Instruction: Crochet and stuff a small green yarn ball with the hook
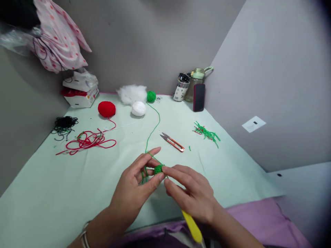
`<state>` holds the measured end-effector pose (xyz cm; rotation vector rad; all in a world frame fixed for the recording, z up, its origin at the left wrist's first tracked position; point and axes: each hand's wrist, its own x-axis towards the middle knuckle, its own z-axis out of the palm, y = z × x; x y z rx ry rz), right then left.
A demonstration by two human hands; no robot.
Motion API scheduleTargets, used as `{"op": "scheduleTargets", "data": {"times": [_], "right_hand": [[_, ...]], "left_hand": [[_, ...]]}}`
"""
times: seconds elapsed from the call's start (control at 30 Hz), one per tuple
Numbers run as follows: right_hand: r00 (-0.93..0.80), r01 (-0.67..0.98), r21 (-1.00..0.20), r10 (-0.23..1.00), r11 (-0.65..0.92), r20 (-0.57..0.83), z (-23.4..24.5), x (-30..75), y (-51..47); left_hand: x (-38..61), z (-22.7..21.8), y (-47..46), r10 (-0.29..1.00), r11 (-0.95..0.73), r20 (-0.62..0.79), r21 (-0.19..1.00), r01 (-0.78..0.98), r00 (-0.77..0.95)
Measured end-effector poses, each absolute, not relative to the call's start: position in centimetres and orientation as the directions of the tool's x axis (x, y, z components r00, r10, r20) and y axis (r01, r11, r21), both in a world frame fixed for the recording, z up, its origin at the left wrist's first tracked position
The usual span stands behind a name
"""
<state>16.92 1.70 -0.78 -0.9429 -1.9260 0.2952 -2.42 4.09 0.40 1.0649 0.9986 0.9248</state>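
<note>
My left hand [136, 182] pinches a small green crocheted piece [158, 169] between thumb and fingers, with green yarn [154, 127] looped over its index finger. My right hand [190, 191] is closed on a yellow-handled crochet hook [192, 227], its tip at the green piece. The yarn runs back across the pale green table [51, 186] to a green yarn ball [151, 96].
Orange snips [172, 141] lie just beyond my hands. Green yarn scraps [207, 132] lie to the right. A red yarn ball [106, 109], loose red yarn [86, 141], black yarn [63, 124], a white ball [138, 108], stuffing [131, 93], a jar [181, 89], bottle [196, 81] and phone [199, 97] stand farther back.
</note>
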Motion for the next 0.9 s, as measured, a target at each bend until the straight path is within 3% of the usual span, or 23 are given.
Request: {"op": "scheduleTargets", "data": {"times": [0.13,0.23,0.33,0.4,0.57,0.8,0.9], "right_hand": [[-0.429,0.612,-0.129,0.465,0.78,0.774,-1.5,16.9,1.7],[-0.5,0.582,0.02,0.339,0.813,0.797,-1.6,17.2,1.6],[-0.434,0.545,-0.149,0.43,0.825,0.791,-1.6,17.4,1.4],[-0.349,0.498,-0.334,0.538,0.8,0.767,-1.8,17.3,1.3],[-0.125,0.242,-0.638,0.675,0.731,0.727,-2.0,16.8,1.2],[-0.082,0.122,-0.817,0.826,0.563,0.557,-0.4,17.3,1.4],[-0.031,-0.036,-0.911,0.911,0.41,0.411,-0.3,17.6,1.9]], "left_hand": [[-1.7,-0.3,2.8,0.956,0.258,-0.202,0.925,-0.28,0.213],[-1.5,-0.5,2.6,0.896,0.431,-0.306,0.775,-0.463,0.323],[-1.6,-0.5,3.0,0.805,0.585,-0.361,0.619,-0.525,0.471],[-1.9,-0.5,3.3,0.789,0.602,-0.348,0.605,-0.521,0.506],[-2.8,-0.4,3.9,0.821,0.525,-0.294,0.726,-0.444,0.49],[-4.4,-0.8,5.3,0.808,0.384,-0.201,0.893,-0.237,0.553],[-5.0,-0.7,5.5,0.791,0.351,-0.208,0.924,-0.15,0.575]]}}
